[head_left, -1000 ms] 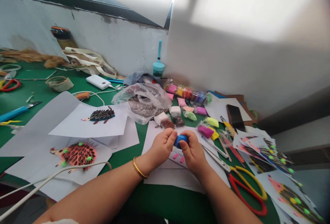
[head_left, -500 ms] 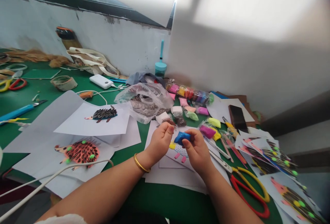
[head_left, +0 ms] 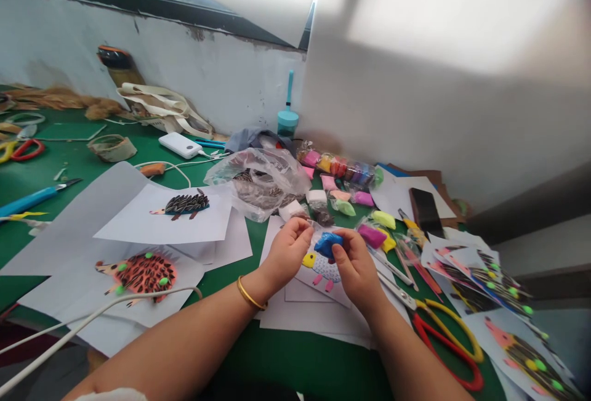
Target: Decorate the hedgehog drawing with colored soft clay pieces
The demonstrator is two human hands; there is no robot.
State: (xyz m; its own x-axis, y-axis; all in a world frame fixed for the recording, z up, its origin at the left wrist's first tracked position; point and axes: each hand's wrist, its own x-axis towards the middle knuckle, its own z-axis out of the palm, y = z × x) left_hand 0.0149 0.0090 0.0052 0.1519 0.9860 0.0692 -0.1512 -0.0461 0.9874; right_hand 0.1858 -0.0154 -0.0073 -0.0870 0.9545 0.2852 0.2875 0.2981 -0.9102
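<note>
A small packet of blue modelling clay [head_left: 327, 245] is between the thumb and fingers of my right hand [head_left: 359, 271]. Clear plastic wrap shows at its left side, reaching toward my left hand [head_left: 290, 250], whose thumb and fingers pinch the wrapper's edge. Below both hands lies a paper with an animal picture [head_left: 323, 270]: yellow clay head, pink clay feet, and a body outlined with blue marks. My right hand hides part of this picture. On the left wrist is a gold bangle [head_left: 249, 293].
Red-and-yellow scissors [head_left: 447, 333] lie right of my right arm. Wrapped clay packets [head_left: 372, 236] and a plastic bag of seeds [head_left: 258, 185] sit beyond the hands. Seed hedgehog pictures [head_left: 187, 204] lie left, more [head_left: 521, 352] at right. A white cable [head_left: 92, 318] crosses the left papers.
My left hand has shifted slightly, and more clear wrap now shows between it and the blue clay. The packet is turned a little, uncovering more of the yellow head below.
</note>
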